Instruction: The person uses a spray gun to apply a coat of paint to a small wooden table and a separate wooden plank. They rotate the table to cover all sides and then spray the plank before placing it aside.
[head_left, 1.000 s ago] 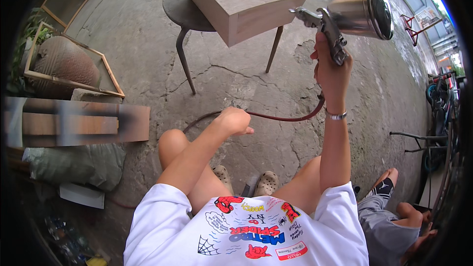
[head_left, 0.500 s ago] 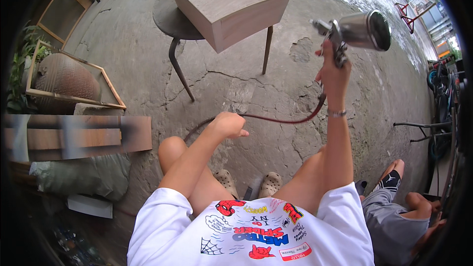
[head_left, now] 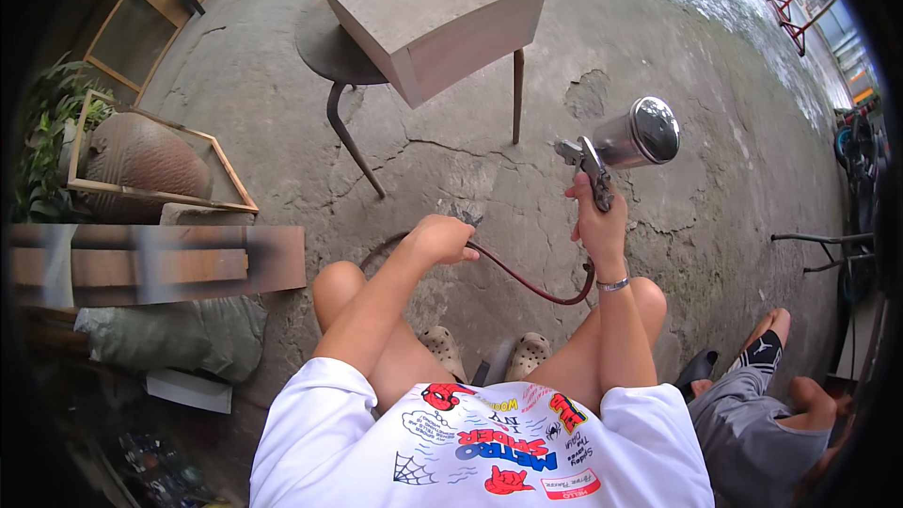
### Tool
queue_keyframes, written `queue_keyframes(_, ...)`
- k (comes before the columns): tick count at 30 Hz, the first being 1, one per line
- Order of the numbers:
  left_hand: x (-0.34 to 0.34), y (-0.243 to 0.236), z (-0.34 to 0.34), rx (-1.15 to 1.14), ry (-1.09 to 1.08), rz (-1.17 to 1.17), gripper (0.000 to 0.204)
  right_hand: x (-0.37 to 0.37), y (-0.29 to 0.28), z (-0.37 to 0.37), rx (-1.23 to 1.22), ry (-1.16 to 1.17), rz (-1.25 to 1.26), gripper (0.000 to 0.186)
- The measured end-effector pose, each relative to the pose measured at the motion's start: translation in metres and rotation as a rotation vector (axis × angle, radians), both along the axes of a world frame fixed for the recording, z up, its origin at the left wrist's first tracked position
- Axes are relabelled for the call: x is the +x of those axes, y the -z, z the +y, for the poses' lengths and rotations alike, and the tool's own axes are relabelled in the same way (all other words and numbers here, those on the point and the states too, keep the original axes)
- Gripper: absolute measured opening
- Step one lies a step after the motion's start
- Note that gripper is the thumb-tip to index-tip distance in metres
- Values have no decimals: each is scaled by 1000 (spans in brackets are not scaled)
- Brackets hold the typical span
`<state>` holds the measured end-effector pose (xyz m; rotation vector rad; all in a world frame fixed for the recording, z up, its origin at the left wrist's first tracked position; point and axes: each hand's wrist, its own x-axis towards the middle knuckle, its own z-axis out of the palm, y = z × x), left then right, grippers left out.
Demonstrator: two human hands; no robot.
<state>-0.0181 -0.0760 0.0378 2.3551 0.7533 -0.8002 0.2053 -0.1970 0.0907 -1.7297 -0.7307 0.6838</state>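
My right hand (head_left: 600, 224) is closed round the handle of a metal spray gun (head_left: 594, 169), held up over the floor to the right of centre. A shiny silver cup (head_left: 625, 139) sits on the gun, tilted to the right. From the handle's lower end a dark red hose (head_left: 536, 292) loops down and left to my left hand (head_left: 438, 240), whose fingers are curled round it. Ahead, a pale wooden box-like piece (head_left: 437, 5), perhaps a drawer, rests on a round dark stool (head_left: 339, 52) with metal legs, apart from both hands.
Left stand a wooden frame (head_left: 174, 199), a ribbed clay pot (head_left: 146, 162), stacked boards (head_left: 160, 265) and a grey-green sack (head_left: 179, 337). Another person (head_left: 767, 414) sits at lower right, near a dark metal leg frame (head_left: 828, 238). The concrete floor (head_left: 470, 169) is cracked.
My right hand has brought the spray gun down, left and nearer to me, so the hose sags lower. My left hand stays on the hose. The view has shifted slightly.
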Motion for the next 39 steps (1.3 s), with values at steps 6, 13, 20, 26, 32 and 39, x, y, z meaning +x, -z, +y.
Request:
queue_keyframes(6,7,0,2,-24,-37,-3,52,16,10,2,-2,8,-1,52)
queue_keyframes(13,-8,-9,28,26,-255,-217,47,25,16,5,-16,8,-36,54)
queue_keyframes(20,-49,-36,93,533,-1103,-960,33,30,22,5,-17,23,-65,56)
queue_keyframes(26,-109,32,185,845,-1136,-1146,39,31,20,13,-33,-1,-28,51)
queue_keyframes(32,-60,7,192,718,-989,-610,44,43,17,21,15,40,-30,44)
queue_keyframes(39,-87,9,202,704,-899,-464,80,51,54,44,104,-25,-220,51)
